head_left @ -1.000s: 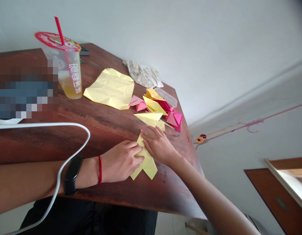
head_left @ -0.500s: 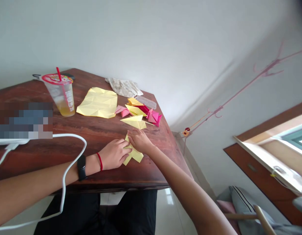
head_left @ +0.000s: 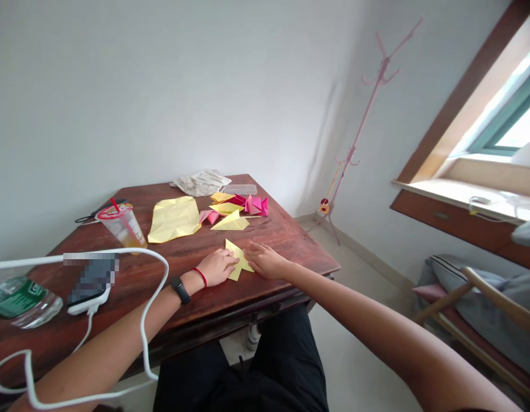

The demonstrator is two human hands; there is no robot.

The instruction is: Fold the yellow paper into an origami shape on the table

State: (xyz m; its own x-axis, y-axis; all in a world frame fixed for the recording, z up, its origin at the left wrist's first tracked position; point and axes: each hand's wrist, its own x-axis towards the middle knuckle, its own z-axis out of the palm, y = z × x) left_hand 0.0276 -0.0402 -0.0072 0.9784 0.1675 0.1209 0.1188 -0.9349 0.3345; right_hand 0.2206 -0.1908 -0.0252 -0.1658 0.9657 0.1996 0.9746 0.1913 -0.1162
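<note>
Folded yellow origami paper [head_left: 236, 256] lay flat on the wooden table [head_left: 286, 250] between both hands; left hand [head_left: 217, 267] had curled fingers on its left edge, right hand [head_left: 267, 261] had loosely spread fingertips [head_left: 249, 249] at its right side; grip unclear

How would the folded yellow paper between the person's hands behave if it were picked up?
Probably very light and somewhat floppy: the folded yellow paper looks like thin origami paper. Its layered creases may stiffen it slightly, but the pointed flaps would likely bend easily. Pushed, it would probably slide across the glossy wooden table rather than roll.
</note>
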